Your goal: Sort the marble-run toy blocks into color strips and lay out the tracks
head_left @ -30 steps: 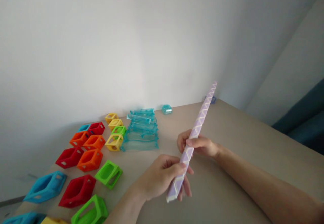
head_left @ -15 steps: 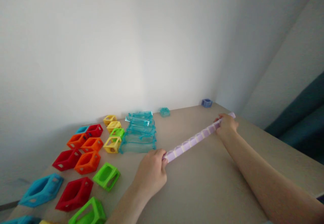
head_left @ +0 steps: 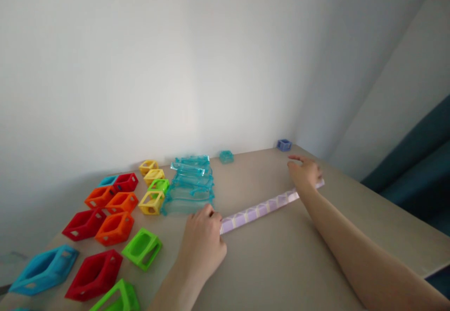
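A long, straight lilac bar [head_left: 262,210] with pale lines across it lies slantwise low over the table, seemingly on it. Its near end is at the fingers of my left hand [head_left: 204,238], which are curled and closed on it. My right hand [head_left: 305,172] is over the far end, its index finger stretched out to the left and its fingers apart. Part of the bar is hidden behind this hand, and its tip shows to the right. Whether the right palm or little finger still touches the bar is hidden.
On the left stand several hollow blocks: red [head_left: 94,276], orange [head_left: 115,229], green [head_left: 142,248], yellow [head_left: 152,203] and blue [head_left: 45,269]. Clear teal frames [head_left: 191,186] lie beside them. Farther back are a small teal piece [head_left: 226,156] and a violet-blue block [head_left: 284,145].
The far end of the lilac bar has come down towards the table. My right hand has loosened and stretched its fingers. My left hand has shifted slightly left, still at the near end.
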Motion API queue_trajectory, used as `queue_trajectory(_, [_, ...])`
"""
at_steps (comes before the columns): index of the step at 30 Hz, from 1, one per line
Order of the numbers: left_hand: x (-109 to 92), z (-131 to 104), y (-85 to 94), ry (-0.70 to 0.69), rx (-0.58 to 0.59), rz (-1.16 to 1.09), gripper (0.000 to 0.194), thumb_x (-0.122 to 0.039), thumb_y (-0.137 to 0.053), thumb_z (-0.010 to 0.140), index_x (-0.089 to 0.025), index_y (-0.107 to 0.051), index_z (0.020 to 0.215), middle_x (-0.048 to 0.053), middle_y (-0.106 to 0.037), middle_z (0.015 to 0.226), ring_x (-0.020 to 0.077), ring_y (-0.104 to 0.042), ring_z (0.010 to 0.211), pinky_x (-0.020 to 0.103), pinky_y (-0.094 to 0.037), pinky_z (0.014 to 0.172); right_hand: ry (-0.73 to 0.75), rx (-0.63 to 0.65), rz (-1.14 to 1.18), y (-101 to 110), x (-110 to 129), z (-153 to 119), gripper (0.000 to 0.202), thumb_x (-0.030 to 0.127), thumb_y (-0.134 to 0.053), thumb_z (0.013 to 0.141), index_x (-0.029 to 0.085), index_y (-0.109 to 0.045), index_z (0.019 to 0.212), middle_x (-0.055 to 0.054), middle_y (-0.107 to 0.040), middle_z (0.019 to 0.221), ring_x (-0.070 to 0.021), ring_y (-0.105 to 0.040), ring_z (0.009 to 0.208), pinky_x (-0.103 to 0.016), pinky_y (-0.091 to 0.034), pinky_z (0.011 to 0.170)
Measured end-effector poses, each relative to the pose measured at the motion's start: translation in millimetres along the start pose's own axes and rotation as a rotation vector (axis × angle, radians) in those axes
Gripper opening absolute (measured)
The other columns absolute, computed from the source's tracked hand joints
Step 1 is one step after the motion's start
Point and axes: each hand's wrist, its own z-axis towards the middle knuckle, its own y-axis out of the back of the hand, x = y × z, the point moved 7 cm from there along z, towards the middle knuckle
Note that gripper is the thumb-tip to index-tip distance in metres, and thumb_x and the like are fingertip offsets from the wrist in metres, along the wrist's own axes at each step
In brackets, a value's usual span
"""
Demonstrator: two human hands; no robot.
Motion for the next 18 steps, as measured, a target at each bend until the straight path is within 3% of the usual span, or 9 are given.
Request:
queue_trajectory(3, [0,-1,7.2,0.034,-0.085,0.005,0.027,-0.002,-0.046,0.078,-0.017,-0.067,0.086,0.008,-0.06,0.093,0.0221,-0.056,0.094,0.034,-0.039,0.081,-0.008,0.023,-0.051,0,-1,0,0.03,0.025,-0.058,0.07,0.027,-0.074,0.095,-0.013,-0.055,0.121,-0.0384,-0.036,0.124,-0.064,-0.02,0.101])
queue_trajectory(6, [-9,-4,10.7,-0.024,-0.166,-0.069,0.025,-0.01,-0.045,0.086,-0.018,-0.067,0.095,0.008,-0.06,0.096,0.023,-0.055,0.097,0.036,-0.041,0.085,0.044,0.097,-0.119,-7,2,-5,0.029,0.024,-0.06,0.068,0.025,-0.075,0.093,-0.017,-0.054,0.122,-0.0418,-0.033,0.127,-0.068,-0.017,0.099])
queue_trajectory(10, [-23,-6,1.5,-0.12,-0.139,-0.129,0.02,-0.019,-0.051,0.087,-0.02,-0.065,0.101,0.007,-0.061,0.1,0.0242,-0.053,0.098,0.038,-0.042,0.087,0.127,0.242,-0.247,-23,11,-21,0.036,0.027,-0.057,0.07,0.023,-0.073,0.102,-0.02,-0.055,0.119,-0.0459,-0.035,0.125,-0.073,-0.023,0.091])
queue_trajectory(18, [-18,-3,-10.1,-0.148,-0.075,-0.103,0.028,-0.007,-0.045,0.087,-0.02,-0.064,0.104,0.007,-0.061,0.102,0.0229,-0.053,0.101,0.037,-0.042,0.088,0.236,0.373,-0.306,-35,34,-59,0.041,0.027,-0.058,0.07,0.022,-0.07,0.109,-0.019,-0.056,0.12,-0.0434,-0.039,0.124,-0.07,-0.021,0.097])
